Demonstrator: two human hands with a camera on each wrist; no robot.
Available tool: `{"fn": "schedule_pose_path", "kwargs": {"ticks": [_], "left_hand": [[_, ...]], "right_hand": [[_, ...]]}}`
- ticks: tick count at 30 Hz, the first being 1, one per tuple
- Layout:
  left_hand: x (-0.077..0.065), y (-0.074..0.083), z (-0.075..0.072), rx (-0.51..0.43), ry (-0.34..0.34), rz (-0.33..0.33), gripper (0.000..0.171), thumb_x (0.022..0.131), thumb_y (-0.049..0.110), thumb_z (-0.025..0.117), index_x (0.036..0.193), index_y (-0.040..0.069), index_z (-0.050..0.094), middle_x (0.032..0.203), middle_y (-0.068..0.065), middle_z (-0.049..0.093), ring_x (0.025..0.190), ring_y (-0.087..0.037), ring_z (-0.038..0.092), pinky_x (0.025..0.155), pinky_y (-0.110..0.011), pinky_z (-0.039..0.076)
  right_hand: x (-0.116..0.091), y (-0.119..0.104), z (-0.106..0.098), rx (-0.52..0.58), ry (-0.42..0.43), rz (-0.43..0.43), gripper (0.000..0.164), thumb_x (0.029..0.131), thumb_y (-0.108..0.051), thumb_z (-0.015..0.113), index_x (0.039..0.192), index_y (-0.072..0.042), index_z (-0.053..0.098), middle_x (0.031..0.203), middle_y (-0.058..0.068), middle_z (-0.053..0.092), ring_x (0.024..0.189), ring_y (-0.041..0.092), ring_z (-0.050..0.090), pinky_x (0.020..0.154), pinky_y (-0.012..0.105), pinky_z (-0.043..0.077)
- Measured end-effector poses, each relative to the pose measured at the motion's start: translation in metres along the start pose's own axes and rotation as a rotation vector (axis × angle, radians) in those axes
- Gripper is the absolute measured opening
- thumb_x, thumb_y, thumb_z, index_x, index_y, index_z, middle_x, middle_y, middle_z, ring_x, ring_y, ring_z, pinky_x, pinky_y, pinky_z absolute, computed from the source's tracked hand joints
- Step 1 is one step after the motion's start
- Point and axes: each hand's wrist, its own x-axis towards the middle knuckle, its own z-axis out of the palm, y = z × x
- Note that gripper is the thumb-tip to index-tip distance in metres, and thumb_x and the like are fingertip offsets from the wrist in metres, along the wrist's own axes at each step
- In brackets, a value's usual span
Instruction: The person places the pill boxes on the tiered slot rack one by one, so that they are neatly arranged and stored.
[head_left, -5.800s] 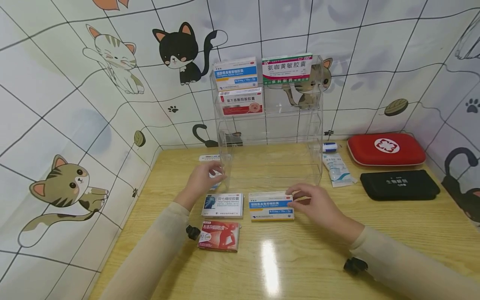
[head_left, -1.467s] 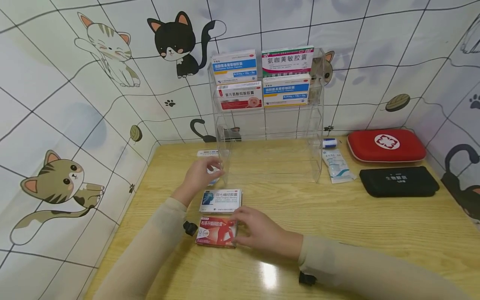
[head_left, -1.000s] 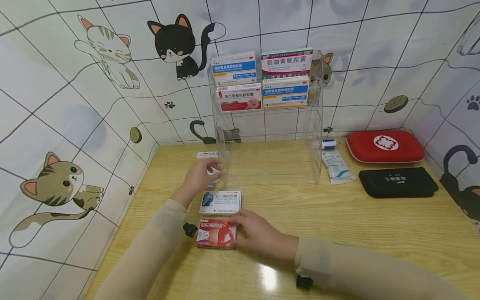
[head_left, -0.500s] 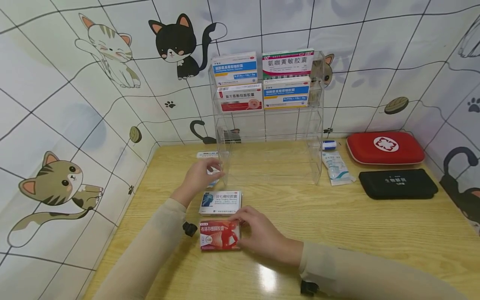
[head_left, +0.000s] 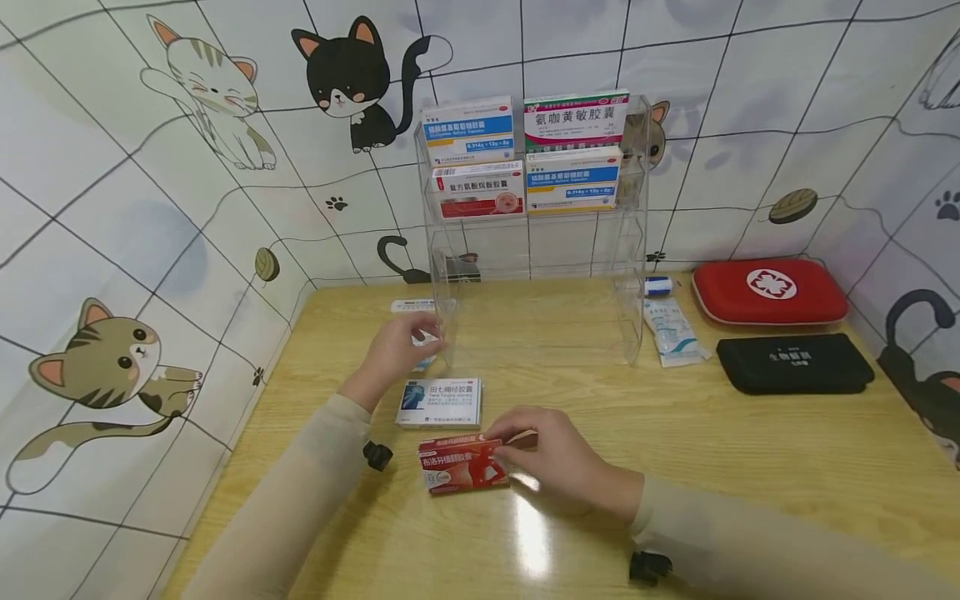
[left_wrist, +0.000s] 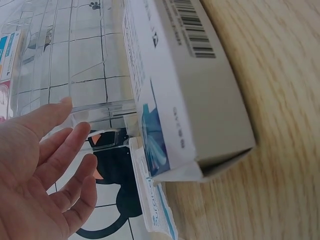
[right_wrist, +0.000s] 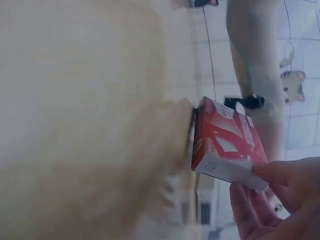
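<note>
My right hand [head_left: 558, 450] pinches the right end of a red medicine box [head_left: 461, 467], which stands tilted up just over the table. In the right wrist view, thumb and fingers grip the white end of that red box [right_wrist: 230, 140]. At the lower left side of a clear plastic display rack [head_left: 540, 325], my left hand [head_left: 397, 346] holds the rack's edge between thumb and fingers. The left wrist view shows this hand [left_wrist: 45, 170] at the clear edge, beside a white medicine box [left_wrist: 200, 100]. Another white box [head_left: 438, 404] lies flat in front of the left hand.
On the rack's upper tiers stand several medicine boxes, among them a blue-and-white one [head_left: 573, 182] and a red-and-white one [head_left: 480, 192]. Right of it lie a small packet [head_left: 672, 333], a red first-aid case [head_left: 768, 292] and a black pouch [head_left: 795, 364].
My right hand has put the blue-and-white box on the rack's second tier, then taken up the red box, tilted it upright and moved it right. The left hand stays at the rack.
</note>
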Motion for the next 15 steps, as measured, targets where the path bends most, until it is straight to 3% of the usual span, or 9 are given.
{"fn": "schedule_pose_path", "kwargs": {"ticks": [9, 15], "left_hand": [[0.002, -0.001, -0.001, 0.003, 0.002, 0.001, 0.042, 0.094, 0.029, 0.077, 0.133, 0.014, 0.067, 0.115, 0.0, 0.073, 0.107, -0.022, 0.064, 0.092, -0.043, 0.054], [0.001, -0.002, 0.002, -0.002, 0.005, -0.013, 0.041, 0.094, 0.029, 0.077, 0.132, 0.017, 0.066, 0.116, 0.0, 0.074, 0.108, -0.022, 0.064, 0.092, -0.043, 0.054]], "right_hand": [[0.028, -0.026, -0.063, -0.127, 0.15, -0.1, 0.02, 0.092, -0.008, 0.077, 0.11, -0.017, 0.079, 0.122, 0.002, 0.072, 0.105, 0.024, 0.074, 0.086, 0.027, 0.061], [0.061, -0.049, -0.109, -0.19, 0.255, -0.159, 0.019, 0.096, -0.016, 0.075, 0.114, -0.018, 0.078, 0.128, 0.0, 0.07, 0.112, 0.02, 0.072, 0.089, 0.023, 0.059]]}}
